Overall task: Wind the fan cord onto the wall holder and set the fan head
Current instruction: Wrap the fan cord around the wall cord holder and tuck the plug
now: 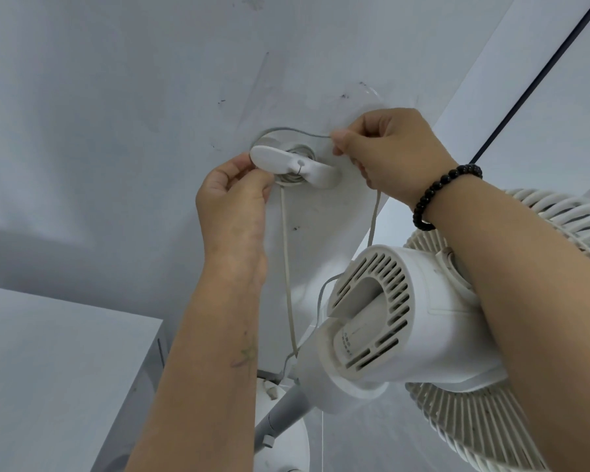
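While the cord [288, 267] is only partly wound, the head view shows both hands raised to the wall holder [295, 165], a white bar standing off the wall [116, 131] with turns of cord packed on the spool behind it. The right hand [385, 151] pinches the cord between thumb and fingertips just right of the holder, drawing a thin loop that arcs over the top of the spool. The left hand [234, 195] has its fingers curled against the holder's left end and the wound turns; whether it grips the bar or only steadies the coil I cannot tell. Two strands hang down — one from under the holder toward the fan's stand, one from the right hand toward the fan head [399, 318], which sits near and to the right, its rear vents facing the camera.

Judging the risks: if the pinch slackens, that loose upper loop could slip off the spool and let the turns spring free. Pulling too hard might tug the fan head, since the right forearm already lies across it — or strain the holder's fixing on the wall. The hanging slack could also snag on the stand.
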Motion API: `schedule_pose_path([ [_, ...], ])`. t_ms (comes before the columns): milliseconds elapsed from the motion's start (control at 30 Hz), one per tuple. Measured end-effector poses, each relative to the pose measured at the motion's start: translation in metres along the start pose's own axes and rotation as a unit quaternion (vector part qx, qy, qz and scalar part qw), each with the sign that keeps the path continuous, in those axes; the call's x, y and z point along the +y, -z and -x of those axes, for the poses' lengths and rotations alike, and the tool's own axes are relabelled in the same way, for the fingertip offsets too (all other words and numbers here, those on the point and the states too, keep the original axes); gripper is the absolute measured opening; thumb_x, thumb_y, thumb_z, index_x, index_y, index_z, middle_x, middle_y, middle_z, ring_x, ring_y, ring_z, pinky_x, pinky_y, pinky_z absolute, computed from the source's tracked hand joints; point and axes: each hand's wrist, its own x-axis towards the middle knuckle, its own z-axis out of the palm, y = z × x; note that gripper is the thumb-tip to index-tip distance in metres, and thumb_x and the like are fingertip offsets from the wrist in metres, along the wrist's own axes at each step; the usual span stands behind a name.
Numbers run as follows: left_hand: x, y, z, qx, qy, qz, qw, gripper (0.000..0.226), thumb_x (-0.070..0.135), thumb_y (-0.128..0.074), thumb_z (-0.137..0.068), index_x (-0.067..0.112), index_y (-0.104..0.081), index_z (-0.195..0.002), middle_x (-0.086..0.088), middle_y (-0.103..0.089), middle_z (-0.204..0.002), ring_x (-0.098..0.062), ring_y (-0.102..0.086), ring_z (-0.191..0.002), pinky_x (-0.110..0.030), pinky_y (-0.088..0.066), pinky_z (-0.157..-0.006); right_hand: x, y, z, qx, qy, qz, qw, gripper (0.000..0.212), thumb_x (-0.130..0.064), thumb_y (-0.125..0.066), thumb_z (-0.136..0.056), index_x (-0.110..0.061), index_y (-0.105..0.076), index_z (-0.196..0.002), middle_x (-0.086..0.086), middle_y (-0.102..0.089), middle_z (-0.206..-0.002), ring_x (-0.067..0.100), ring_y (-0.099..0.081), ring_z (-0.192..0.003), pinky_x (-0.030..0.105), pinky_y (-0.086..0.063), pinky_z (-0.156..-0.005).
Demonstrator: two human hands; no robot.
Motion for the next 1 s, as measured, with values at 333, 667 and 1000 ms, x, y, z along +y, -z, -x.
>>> schedule_pose_path([
  [333,-0.0010,0.0000,-0.0002,-0.002,0.004,-0.015,1.000,0.028,-0.001,-0.062,-0.084,0.008,-0.066,-0.111,0.002,-0.068,-0.090,-0.005,-0.062,-0.076,-0.018,-0.053,-0.080,-0.0020,0.0059,-0.0006,0.115,-0.031,-0.039,0.992,0.019,-0.014,-0.064,-0.076,-0.012,-0.066,-0.057,-0.013,-0.043,-0.033,0.002,-0.036,-0.035,0.020,-0.031,-0.045],
  [667,-0.0026,-0.0004,-0.0009,-0.024,0.015,0.001,1.000,0.034,0.001,-0.063,-0.082,0.005,-0.063,-0.116,-0.007,-0.069,-0.098,-0.012,-0.063,-0.081,-0.024,-0.054,-0.080,-0.0031,0.0081,0.0031,0.166,-0.013,0.010,0.986,0.043,-0.041,-0.078,-0.069,-0.013,-0.049,-0.053,-0.001,-0.046,-0.054,0.007,-0.041,-0.048,0.013,-0.037,-0.047],
  [1000,-0.0032,-0.0008,0.0025,-0.023,0.035,-0.034,0.999,0.036,0.008,-0.065,-0.083,0.021,-0.058,-0.115,-0.002,-0.068,-0.112,-0.013,-0.065,-0.095,-0.025,-0.054,-0.079,-0.0030,0.0087,0.0008,0.168,-0.041,0.077,0.982,0.044,-0.024,-0.074,-0.073,-0.017,-0.039,-0.048,-0.006,-0.045,-0.054,0.007,-0.040,-0.049,0.018,-0.034,-0.049],
])
